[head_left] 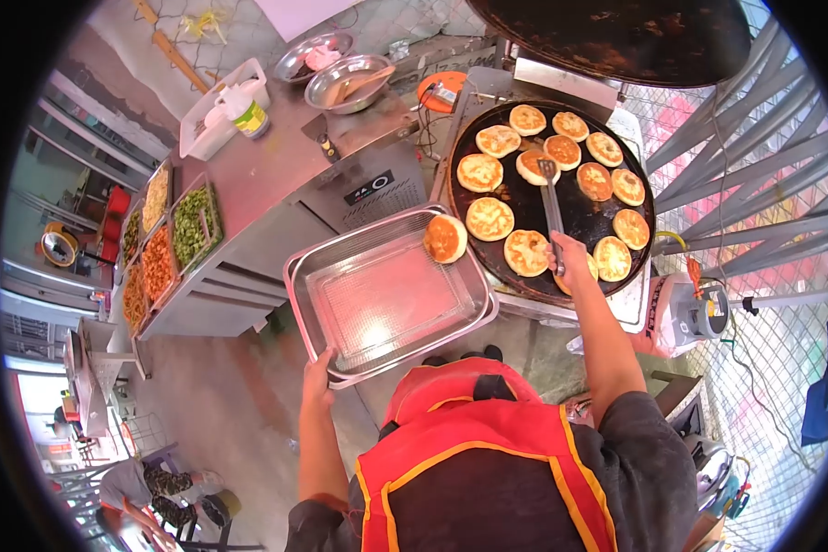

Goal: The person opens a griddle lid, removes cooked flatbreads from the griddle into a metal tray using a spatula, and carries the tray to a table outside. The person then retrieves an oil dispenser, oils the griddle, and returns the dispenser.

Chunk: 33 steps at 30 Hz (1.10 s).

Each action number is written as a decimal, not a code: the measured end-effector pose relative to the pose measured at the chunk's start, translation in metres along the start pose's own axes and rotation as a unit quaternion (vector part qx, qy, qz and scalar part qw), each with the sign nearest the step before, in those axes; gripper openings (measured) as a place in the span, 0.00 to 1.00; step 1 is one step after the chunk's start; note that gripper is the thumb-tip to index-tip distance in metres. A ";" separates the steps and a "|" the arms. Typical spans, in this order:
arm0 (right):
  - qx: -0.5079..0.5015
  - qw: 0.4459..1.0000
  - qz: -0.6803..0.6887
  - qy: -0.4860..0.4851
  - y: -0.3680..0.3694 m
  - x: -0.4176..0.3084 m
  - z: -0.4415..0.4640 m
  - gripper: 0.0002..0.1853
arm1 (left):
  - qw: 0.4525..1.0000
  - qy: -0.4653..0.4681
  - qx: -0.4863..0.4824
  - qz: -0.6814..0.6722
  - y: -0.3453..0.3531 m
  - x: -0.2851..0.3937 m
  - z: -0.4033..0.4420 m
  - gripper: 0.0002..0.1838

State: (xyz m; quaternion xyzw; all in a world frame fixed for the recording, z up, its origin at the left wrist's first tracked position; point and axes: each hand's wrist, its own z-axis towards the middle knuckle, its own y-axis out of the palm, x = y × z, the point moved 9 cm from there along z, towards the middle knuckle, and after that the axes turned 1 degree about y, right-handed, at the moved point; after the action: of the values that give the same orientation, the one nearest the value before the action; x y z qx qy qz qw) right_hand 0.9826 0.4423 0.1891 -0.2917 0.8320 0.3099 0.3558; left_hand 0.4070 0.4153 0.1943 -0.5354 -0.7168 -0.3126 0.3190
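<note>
My left hand [318, 375] grips the near left corner of a metal tray [386, 294] with a perforated base. One browned flatbread [445, 239] lies at the tray's upper right corner, beside the griddle. My right hand [570, 258] is closed round the handle of a slotted spatula [551, 198] over the round black griddle [575, 216]. The spatula's head overlaps a flatbread [531, 168] near the middle; whether it is under or on it I cannot tell. Several more browned flatbreads lie around it on the griddle.
The griddle's raised lid [626, 37] is at the top. On the left counter [276, 166] are metal bowls [345, 87], a white bin [198, 124], a bottle [248, 118] and trays of chopped vegetables [191, 225]. A seated person [143, 488] is at the lower left.
</note>
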 end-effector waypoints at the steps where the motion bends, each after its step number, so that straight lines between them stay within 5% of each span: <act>1: -0.021 0.999 -0.033 -0.007 0.000 -0.004 -0.013 0.08 | 1.000 0.003 0.003 0.005 -0.001 0.001 0.000 0.16; 4: -0.065 0.979 -0.182 -0.071 0.000 -0.015 -0.067 0.09 | 1.000 0.014 0.010 0.010 0.007 0.008 -0.003 0.17; 9: -0.125 0.947 -0.294 -0.032 0.011 0.014 -0.154 0.10 | 1.000 0.024 -0.009 0.011 0.009 0.018 -0.006 0.15; 12: -0.125 0.881 -0.455 -0.044 0.023 0.027 -0.191 0.15 | 1.000 0.018 -0.006 0.014 0.008 0.021 -0.004 0.15; 13: -0.133 0.820 -0.537 -0.147 0.034 0.024 -0.198 0.21 | 1.000 0.013 0.002 0.015 0.006 0.019 -0.006 0.15; 17: -0.104 0.705 -0.658 -0.243 0.033 0.043 -0.194 0.25 | 1.000 0.003 -0.013 0.000 0.005 0.012 0.008 0.15; 20: -0.099 0.727 -0.639 -0.230 0.033 0.015 -0.198 0.24 | 1.000 -0.001 -0.014 -0.010 0.001 0.008 0.015 0.15; 21: -0.092 0.764 -0.588 -0.249 0.021 0.002 -0.193 0.22 | 1.000 0.007 -0.009 -0.009 0.002 0.009 0.016 0.15; 24: -0.010 0.915 -0.399 -0.057 -0.030 -0.023 -0.159 0.18 | 1.000 0.010 0.009 0.007 0.010 0.017 0.008 0.14; 26: 0.062 0.968 -0.241 -0.037 -0.071 -0.029 -0.114 0.14 | 1.000 -0.006 0.016 0.000 0.016 0.021 0.001 0.14; 33: 0.063 0.996 0.050 0.027 -0.111 -0.032 0.021 0.13 | 1.000 0.003 0.019 -0.011 0.021 0.023 -0.008 0.14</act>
State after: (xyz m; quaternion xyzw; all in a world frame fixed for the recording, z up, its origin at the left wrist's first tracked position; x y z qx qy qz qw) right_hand 1.0879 0.3954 0.1674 -0.2348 0.8728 0.2665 0.3347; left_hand 0.4231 0.4270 0.2194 -0.5206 -0.7276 -0.3035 0.3279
